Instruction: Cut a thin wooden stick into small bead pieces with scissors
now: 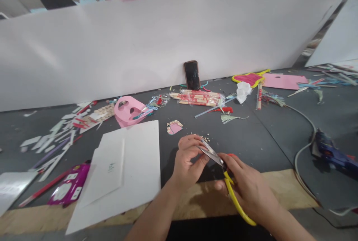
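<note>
My right hand (246,181) grips a pair of scissors (212,154) with yellow handles and parted metal blades. Close to the blades, my left hand (190,160) is closed in a pinch, thumb against fingers; what lies between them is too small to make out. Just beyond my hands, several tiny beige pieces (207,138) are scattered on the dark table. Left of these lies a small pink piece (175,128) edged with similar beige bits.
White sheets (141,159) lie left, beside a purple packet (71,185). Farther back are a pink mask-like cutout (127,112), packaged sticks (197,98) and a phone (192,75) leaning on the white partition (156,43). A blue glue gun (332,151) with its cable lies right.
</note>
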Demonstrator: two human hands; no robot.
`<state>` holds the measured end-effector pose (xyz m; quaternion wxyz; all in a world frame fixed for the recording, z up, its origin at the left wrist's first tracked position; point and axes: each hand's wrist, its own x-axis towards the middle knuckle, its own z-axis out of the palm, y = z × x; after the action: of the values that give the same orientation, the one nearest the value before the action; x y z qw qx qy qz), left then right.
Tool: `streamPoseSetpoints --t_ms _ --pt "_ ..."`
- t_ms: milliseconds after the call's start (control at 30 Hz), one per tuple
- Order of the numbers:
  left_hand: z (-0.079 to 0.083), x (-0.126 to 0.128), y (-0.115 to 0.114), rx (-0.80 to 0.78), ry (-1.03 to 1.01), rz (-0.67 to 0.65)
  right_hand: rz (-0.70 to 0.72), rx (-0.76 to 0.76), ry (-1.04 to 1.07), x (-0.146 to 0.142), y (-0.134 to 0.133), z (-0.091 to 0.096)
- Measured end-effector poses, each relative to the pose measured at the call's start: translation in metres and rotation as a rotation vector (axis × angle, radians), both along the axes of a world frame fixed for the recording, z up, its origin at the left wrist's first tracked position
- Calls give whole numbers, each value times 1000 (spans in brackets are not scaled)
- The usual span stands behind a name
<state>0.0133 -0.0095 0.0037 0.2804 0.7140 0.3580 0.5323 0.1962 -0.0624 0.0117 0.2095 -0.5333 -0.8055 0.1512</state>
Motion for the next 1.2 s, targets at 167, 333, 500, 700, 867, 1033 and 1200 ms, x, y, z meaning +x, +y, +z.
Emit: streamPoseSetpoints --t_ms 167,333,500,700,867,1033,1200 --pt "1 0 1 34 13 -23 -4 50 -55 1 -2 -2" --pt "2 -1 1 -16 12 -80 17 50 -74 2 -3 -1" --pt "3 -2 0 -68 28 -121 22 70 -79 2 -2 -1" --pt "2 -1 -1 -72 10 -113 13 77 6 0 -1 -2" --pt "1 -1 -1 -48 20 -82 8 46 22 2 0 -5" --pt "1 -1 -1 -20 23 -65 -15 11 9 2 -1 -3" --pt "3 -1 -1 -12 15 -87 -10 26 -73 1 -3 -1"
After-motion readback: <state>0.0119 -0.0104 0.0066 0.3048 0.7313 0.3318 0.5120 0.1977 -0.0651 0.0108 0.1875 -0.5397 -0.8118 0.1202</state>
